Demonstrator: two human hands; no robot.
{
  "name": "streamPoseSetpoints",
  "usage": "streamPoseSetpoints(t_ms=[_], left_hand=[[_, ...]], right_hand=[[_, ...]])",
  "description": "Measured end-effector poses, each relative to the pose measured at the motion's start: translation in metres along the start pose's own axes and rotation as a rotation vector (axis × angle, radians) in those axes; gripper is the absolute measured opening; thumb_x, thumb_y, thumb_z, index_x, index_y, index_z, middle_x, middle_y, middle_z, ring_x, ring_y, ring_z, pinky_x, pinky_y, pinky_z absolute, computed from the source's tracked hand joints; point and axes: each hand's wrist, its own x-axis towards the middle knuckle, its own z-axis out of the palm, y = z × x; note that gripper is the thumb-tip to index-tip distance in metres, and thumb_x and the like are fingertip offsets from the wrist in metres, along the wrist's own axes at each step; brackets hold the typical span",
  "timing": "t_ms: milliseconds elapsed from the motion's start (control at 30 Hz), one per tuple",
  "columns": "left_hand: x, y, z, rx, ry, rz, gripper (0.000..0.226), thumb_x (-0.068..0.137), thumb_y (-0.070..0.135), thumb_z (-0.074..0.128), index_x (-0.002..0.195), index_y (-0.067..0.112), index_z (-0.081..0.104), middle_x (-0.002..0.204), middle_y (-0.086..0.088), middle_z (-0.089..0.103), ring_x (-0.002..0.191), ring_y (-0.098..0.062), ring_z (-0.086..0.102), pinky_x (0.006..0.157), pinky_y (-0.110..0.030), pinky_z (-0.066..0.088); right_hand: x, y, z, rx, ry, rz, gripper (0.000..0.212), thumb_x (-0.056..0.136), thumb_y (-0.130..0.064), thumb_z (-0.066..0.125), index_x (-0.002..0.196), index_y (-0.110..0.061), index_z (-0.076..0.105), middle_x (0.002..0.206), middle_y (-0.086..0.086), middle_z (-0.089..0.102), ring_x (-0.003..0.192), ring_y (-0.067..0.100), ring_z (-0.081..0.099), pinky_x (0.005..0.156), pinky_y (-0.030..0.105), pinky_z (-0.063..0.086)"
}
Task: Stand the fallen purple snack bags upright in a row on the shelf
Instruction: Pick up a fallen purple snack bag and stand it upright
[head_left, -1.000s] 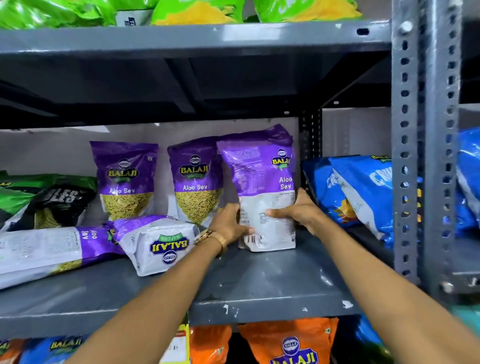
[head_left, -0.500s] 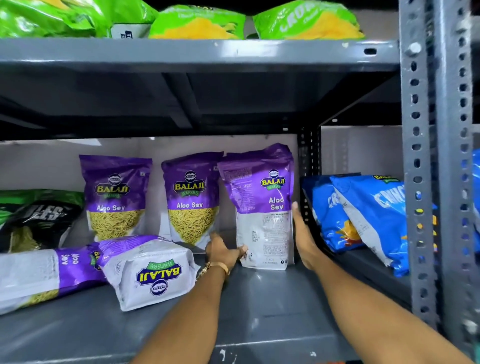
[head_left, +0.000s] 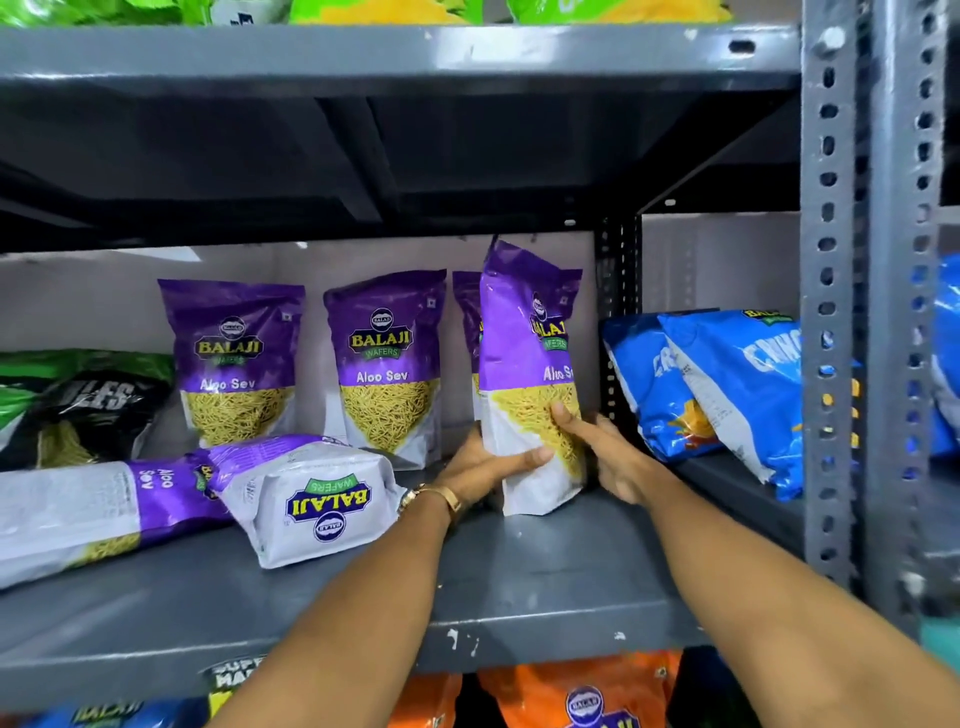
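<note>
Purple bag (head_left: 524, 374) now turned front-out, upright on shelf (head_left: 545, 587) — gripped between left hand (head_left: 480, 467), right hand (head_left: 605, 454)

Glossy plastic purple snack bags (head_left: 530, 374) on chipped, matt grey-painted metal shelf (head_left: 519, 587).

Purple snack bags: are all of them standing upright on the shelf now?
No: two purple bags lie on their sides at the shelf's left.

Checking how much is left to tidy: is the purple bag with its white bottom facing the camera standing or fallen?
Fallen. The bag lies on its side on the shelf, logo upside down.
</note>
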Motion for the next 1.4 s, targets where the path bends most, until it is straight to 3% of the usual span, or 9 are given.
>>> streamPoseSetpoints(t_ms=[100,200,333,533,867,1067,1167,1300,1400], left_hand=[[-0.001,0.0,-0.004,0.032,0.207,-0.027,0.093,0.044,0.041,0.093,0.121,0.018,0.047,0.114,0.013,0.068,0.097,0.007,0.067,0.086,-0.017,0.054],[-0.001,-0.004,-0.008,0.07,0.4,-0.083,0.101,0.044,0.043,0.093,0.126,0.023,0.039,0.112,0.011,0.057,0.103,-0.006,0.06,0.089,-0.021,0.048],[0.003,-0.01,-0.01,0.202,0.476,-0.099,0.047,0.066,0.037,0.084,0.099,0.011,0.062,0.096,-0.007,0.066,0.088,-0.021,0.06,0.076,-0.029,0.049],[0.006,-0.009,-0.008,0.338,0.44,-0.096,0.029,0.081,0.034,0.073,0.095,0.011,0.062,0.093,-0.005,0.062,0.088,-0.019,0.056,0.079,-0.024,0.043],[-0.002,0.006,-0.006,0.469,0.371,-0.206,0.058,0.078,0.041,0.073,0.121,0.006,0.057,0.121,-0.013,0.064,0.114,-0.029,0.06,0.099,-0.034,0.048],[-0.033,0.026,0.012,0.443,0.304,-0.183,0.035,0.077,0.04,0.074,0.09,0.015,0.055,0.094,-0.007,0.064,0.075,-0.017,0.059,0.066,-0.027,0.045],[-0.057,0.033,0.027,0.442,0.316,-0.116,0.026,0.079,0.034,0.073,0.075,0.021,0.051,0.089,-0.011,0.068,0.081,-0.023,0.061,0.075,-0.033,0.048],[-0.085,0.042,0.038,0.398,0.295,-0.072,0.033,0.08,0.034,0.072,0.098,0.012,0.055,0.09,-0.015,0.07,0.082,-0.027,0.064,0.078,-0.037,0.052],[-0.102,0.046,0.047,0.417,0.325,-0.036,0.042,0.08,0.038,0.071,0.108,0.011,0.055,0.082,-0.006,0.066,0.077,-0.02,0.061,0.066,-0.03,0.046]], right_hand=[[-0.003,-0.001,0.005,-0.006,0.009,-0.017,0.097,0.041,-0.058,0.086,0.122,-0.01,0.063,0.114,0.006,0.075,0.106,0.017,0.07,0.096,0.034,0.054],[-0.003,0.0,0.006,-0.088,0.12,-0.074,0.075,0.041,-0.054,0.087,0.102,-0.013,0.071,0.105,0.004,0.077,0.087,0.009,0.074,0.078,0.023,0.058],[-0.001,0.004,0.007,-0.213,0.188,-0.084,0.047,0.064,-0.032,0.087,0.102,-0.013,0.068,0.109,0.011,0.075,0.1,0.023,0.072,0.094,0.042,0.056],[-0.002,0.006,0.015,-0.302,0.241,-0.097,0.057,0.071,-0.032,0.083,0.118,-0.007,0.063,0.115,0.01,0.072,0.109,0.025,0.066,0.103,0.041,0.05],[-0.026,-0.003,0.023,-0.38,0.276,-0.056,0.054,0.08,-0.029,0.075,0.125,-0.004,0.059,0.127,0.016,0.066,0.119,0.029,0.06,0.105,0.034,0.045],[-0.076,-0.021,0.016,-0.419,0.292,-0.051,0.054,0.082,-0.031,0.073,0.127,-0.007,0.056,0.131,0.012,0.063,0.121,0.029,0.057,0.1,0.033,0.044],[-0.11,-0.03,0.015,-0.401,0.306,-0.099,0.052,0.081,-0.031,0.074,0.127,-0.012,0.057,0.125,0.004,0.064,0.12,0.025,0.057,0.096,0.029,0.043],[-0.145,-0.035,0.016,-0.428,0.319,-0.138,0.053,0.082,-0.036,0.072,0.127,-0.014,0.055,0.129,0.007,0.065,0.121,0.027,0.058,0.106,0.044,0.043],[-0.162,-0.036,0.017,-0.479,0.358,-0.15,0.054,0.082,-0.041,0.07,0.126,-0.015,0.055,0.122,0.003,0.069,0.115,0.023,0.061,0.099,0.035,0.045]])
